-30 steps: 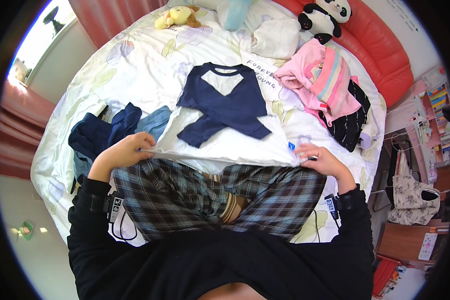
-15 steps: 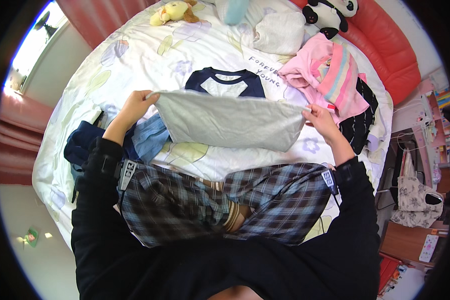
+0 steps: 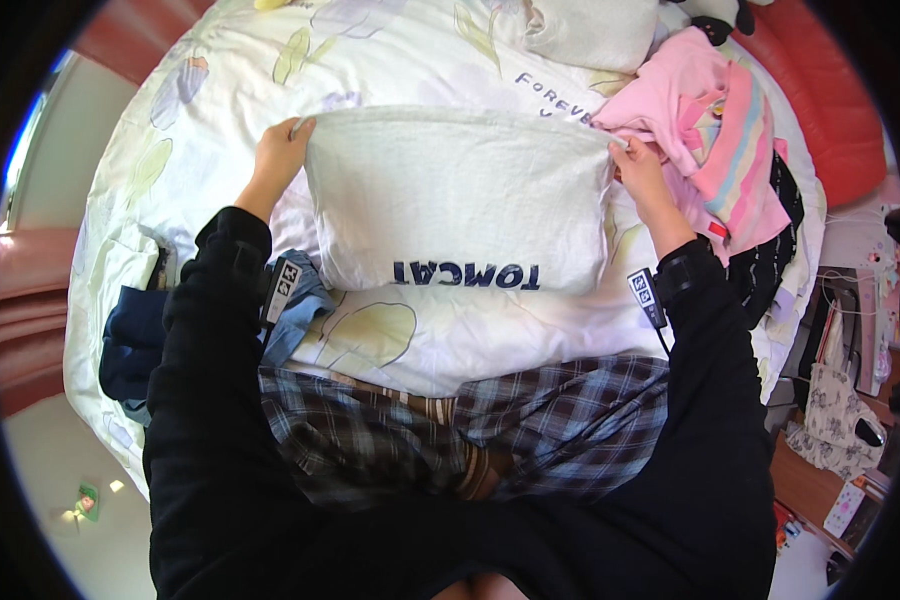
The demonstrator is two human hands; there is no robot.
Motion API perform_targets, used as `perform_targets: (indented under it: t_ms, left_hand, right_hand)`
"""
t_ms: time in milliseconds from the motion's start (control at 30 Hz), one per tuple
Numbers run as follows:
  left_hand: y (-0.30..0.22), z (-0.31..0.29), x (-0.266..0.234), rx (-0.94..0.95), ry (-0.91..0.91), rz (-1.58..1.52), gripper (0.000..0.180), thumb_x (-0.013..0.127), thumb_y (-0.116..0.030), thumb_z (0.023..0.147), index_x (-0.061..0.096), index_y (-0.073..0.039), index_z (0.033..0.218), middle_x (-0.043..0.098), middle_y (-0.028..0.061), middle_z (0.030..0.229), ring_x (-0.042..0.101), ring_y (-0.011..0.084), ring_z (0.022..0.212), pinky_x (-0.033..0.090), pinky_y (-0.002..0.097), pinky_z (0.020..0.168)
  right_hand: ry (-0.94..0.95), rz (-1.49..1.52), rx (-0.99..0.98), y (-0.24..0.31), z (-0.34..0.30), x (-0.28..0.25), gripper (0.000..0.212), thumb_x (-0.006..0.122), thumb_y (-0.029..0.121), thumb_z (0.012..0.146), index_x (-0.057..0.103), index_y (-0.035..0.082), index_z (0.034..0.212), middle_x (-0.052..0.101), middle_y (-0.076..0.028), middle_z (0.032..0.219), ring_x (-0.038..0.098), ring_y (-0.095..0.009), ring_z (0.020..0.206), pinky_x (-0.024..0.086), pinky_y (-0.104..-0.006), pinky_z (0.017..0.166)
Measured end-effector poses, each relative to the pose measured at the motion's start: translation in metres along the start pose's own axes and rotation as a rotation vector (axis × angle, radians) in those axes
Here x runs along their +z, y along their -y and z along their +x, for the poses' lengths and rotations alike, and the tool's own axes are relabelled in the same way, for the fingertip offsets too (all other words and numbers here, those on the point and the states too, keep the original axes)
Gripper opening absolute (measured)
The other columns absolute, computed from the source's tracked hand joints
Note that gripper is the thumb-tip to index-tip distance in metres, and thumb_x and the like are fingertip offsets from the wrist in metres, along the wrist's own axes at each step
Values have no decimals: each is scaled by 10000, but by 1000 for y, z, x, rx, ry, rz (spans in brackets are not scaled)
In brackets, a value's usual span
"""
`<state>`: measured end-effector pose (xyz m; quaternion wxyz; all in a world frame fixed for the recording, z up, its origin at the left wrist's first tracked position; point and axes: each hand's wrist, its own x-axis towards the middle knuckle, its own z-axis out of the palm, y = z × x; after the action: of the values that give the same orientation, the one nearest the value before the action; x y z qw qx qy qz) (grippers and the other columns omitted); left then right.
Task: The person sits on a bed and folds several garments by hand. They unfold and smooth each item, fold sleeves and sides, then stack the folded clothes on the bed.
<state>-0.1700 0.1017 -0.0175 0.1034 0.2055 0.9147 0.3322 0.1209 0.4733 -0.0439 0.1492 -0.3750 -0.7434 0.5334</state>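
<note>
A pale grey shirt [image 3: 460, 190] is stretched out between my two hands over the bed, dark printed letters upside down along its near edge. My left hand [image 3: 283, 158] pinches its far left corner. At the far right corner, my right hand [image 3: 643, 172] grips the same edge between thumb and fingers. The shirt's navy neckline and shoulders are hidden beneath the cloth. Beside the shirt's near left corner lies a piece of blue denim [image 3: 298, 312].
Navy clothing [image 3: 132, 340] and white cloth [image 3: 120, 262] lie at the left. To the right are a pink garment with a striped band [image 3: 670, 100] and a black garment [image 3: 775, 235]. A whitish bundle [image 3: 595, 30] rests farther back. My crossed legs in plaid trousers [image 3: 570, 415] are nearest.
Both hands have moved away from me, carrying the shirt's edge over its navy neckline, which is now covered. Printed letters have come into sight, and the head view has shifted.
</note>
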Motion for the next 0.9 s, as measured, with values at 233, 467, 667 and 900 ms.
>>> perform_targets:
  t_ms: [233, 467, 667, 900]
  left_hand:
    - [2, 37, 42, 1, -118, 93, 328, 503, -346, 844, 615, -54, 942, 613, 169, 765, 577, 319, 757, 434, 368, 697]
    - [17, 51, 79, 5, -132, 312, 474, 467, -411, 851, 502, -40, 1143, 596, 201, 1007, 554, 344, 948, 439, 393, 793]
    - [2, 37, 45, -292, 199, -37, 666, 448, -544, 838, 415, -2, 1224, 590, 119, 879, 556, 212, 812, 433, 314, 761]
    - [3, -72, -6, -422, 382, -406, 698, 571, -434, 820, 322, 26, 1282, 543, 143, 1019, 541, 179, 870, 442, 275, 769]
  right_hand:
    - [-96, -93, -37, -20, 34, 20, 229, 541, 140, 860, 566, 15, 1050, 590, -6, 776, 503, -64, 639, 391, -209, 571]
    - [-204, -327, -46, -44, 45, 37, 231, 562, 178, 842, 580, -17, 964, 588, -37, 759, 497, -97, 655, 397, -238, 613]
    - [-99, -17, 182, -35, 30, 33, 318, 554, 282, 857, 542, -8, 986, 580, -50, 863, 516, -106, 764, 414, -246, 658]
    - [7, 149, 373, -19, -64, 6, 378, 571, 344, 838, 493, 31, 1036, 574, -48, 867, 545, -133, 743, 436, -256, 654]
